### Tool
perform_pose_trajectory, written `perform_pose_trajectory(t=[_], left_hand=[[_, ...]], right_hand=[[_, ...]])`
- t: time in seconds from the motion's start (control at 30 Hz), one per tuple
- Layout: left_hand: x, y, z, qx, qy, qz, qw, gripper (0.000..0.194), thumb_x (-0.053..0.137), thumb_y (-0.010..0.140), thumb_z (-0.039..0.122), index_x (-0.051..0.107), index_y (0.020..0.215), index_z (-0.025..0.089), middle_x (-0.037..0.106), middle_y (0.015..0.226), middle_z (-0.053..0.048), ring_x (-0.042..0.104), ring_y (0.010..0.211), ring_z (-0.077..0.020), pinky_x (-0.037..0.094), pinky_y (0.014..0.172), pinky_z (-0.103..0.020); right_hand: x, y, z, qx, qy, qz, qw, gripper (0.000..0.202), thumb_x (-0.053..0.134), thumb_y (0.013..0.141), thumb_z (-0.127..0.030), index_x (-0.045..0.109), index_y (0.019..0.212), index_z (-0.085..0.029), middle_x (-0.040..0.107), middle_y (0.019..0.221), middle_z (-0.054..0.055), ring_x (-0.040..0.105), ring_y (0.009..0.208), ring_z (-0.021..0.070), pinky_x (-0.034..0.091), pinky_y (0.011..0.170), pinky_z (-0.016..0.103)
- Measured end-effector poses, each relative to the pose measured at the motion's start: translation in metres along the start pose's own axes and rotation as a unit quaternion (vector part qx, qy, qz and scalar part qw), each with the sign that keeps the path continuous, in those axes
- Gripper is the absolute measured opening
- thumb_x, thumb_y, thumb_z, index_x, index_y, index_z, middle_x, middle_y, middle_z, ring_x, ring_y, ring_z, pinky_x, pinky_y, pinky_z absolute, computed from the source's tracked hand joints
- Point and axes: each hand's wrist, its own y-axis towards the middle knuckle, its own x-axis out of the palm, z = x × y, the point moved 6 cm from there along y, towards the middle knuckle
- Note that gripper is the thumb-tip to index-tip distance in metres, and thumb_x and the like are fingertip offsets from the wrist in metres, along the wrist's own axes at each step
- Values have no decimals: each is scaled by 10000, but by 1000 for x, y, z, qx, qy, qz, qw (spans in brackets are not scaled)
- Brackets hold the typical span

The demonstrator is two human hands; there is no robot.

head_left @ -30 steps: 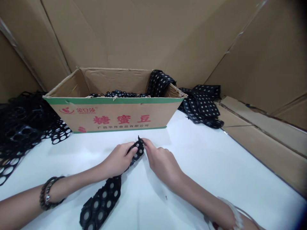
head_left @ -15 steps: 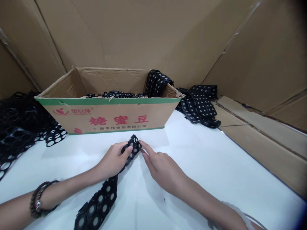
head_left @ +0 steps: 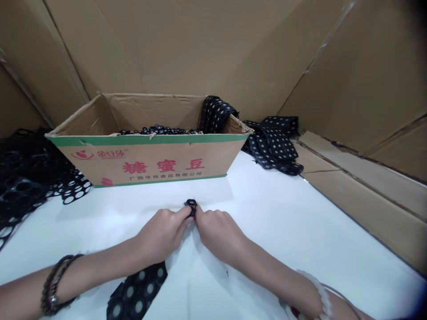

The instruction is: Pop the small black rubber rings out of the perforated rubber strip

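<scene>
- Cardboard sheets (head_left: 207, 44) wall in the bench on three sides, screening the workplace from whatever lies behind.
- A white table (head_left: 283, 222) carries everything; its pale top sets off the dark parts.
- A cardboard box (head_left: 153, 162) with a green rim and red lettering stands open at the back of the table, within reach of both hands, with small black rings (head_left: 156, 130) heaped inside.
- Empty punched sheets (head_left: 30, 178) lie piled to the left of the box, apart from the full ones.
- Dotted black strips (head_left: 275, 144) lie heaped at the right, one draped over the box corner.
- A black rubber strip (head_left: 136, 293) studded with pale discs runs from the near table edge up under the left hand (head_left: 163, 233), which is closed around it, seemingly to steady it.
- The right hand (head_left: 216, 229) meets the left, fingertips pinching the strip's tip (head_left: 191, 206) between the two thumbs, just in front of the box.
- A beaded bracelet (head_left: 55, 284) circles the left wrist.
</scene>
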Motion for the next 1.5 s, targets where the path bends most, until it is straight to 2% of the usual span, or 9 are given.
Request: perform_pose_trajectory(t=[0.17, 0.27, 0.37, 0.5, 0.63, 0.83, 1.03, 1.33, 1.5], left_hand=[[-10, 7, -15, -80, -114, 34, 990, 291, 321, 832, 372, 451, 665, 171, 472, 583, 20, 418, 538, -116, 309, 515, -214], [-10, 14, -26, -138, -166, 17, 976, 345, 383, 781, 446, 441, 601, 157, 424, 550, 31, 375, 518, -103, 289, 478, -205], [-7, 16, -31, -166, -158, -8, 973, 356, 421, 749, 459, 466, 582, 149, 408, 529, 34, 340, 497, -95, 260, 455, -204], [-5, 16, -30, -159, -144, -16, 977, 342, 403, 757, 441, 492, 602, 149, 424, 538, 31, 334, 498, -97, 259, 460, -207], [-7, 16, -28, -143, -129, -10, 981, 327, 384, 773, 421, 454, 590, 159, 452, 556, 31, 351, 503, -100, 274, 480, -210], [-9, 14, -19, -104, -66, -6, 992, 315, 343, 810, 385, 432, 602, 165, 499, 582, 15, 409, 540, -119, 290, 511, -223], [-5, 12, -13, -73, -9, -6, 997, 307, 296, 845, 346, 412, 618, 175, 511, 566, 12, 420, 516, -119, 284, 515, -231], [0, 10, -8, -30, -74, -43, 996, 296, 289, 850, 338, 397, 630, 173, 448, 552, 31, 375, 501, -103, 270, 492, -218], [-6, 12, -17, -60, -153, -14, 986, 327, 314, 841, 414, 384, 640, 167, 393, 571, 41, 353, 539, -99, 289, 505, -204]], right_hand=[[-10, -6, 21, 69, 49, -4, 996, 288, 310, 849, -178, 372, 1130, -160, 571, 648, 36, 529, 545, 178, 203, 450, 237], [-21, -13, 32, 121, 86, 0, 989, 171, 281, 872, -214, 411, 974, -171, 551, 633, 31, 503, 542, 162, 209, 453, 231], [-23, -16, 27, 107, 100, -13, 989, 136, 271, 870, -220, 399, 846, -181, 518, 595, 13, 443, 491, 142, 194, 443, 235], [-13, -15, 14, 63, 107, -42, 991, 150, 269, 867, -230, 384, 780, -187, 476, 543, -4, 362, 434, 128, 181, 427, 235], [-9, -14, 12, 57, 104, -23, 993, 147, 266, 867, -223, 387, 791, -187, 477, 553, -1, 360, 439, 132, 176, 425, 233], [-10, -11, 8, 61, 73, -21, 995, 118, 319, 798, -113, 416, 815, -178, 500, 565, 7, 434, 456, 145, 165, 418, 242], [-11, -6, -8, 67, 6, -38, 997, 308, 350, 670, 12, 468, 918, -127, 552, 621, 35, 540, 554, 172, 166, 420, 250], [-10, -4, -17, 38, -4, -9, 999, 329, 339, 686, 34, 483, 952, -96, 567, 651, 44, 546, 576, 174, 187, 420, 259], [-12, -2, -3, 92, 12, 31, 995, 354, 332, 724, -14, 425, 1047, -127, 575, 629, 30, 541, 543, 173, 158, 428, 259]])
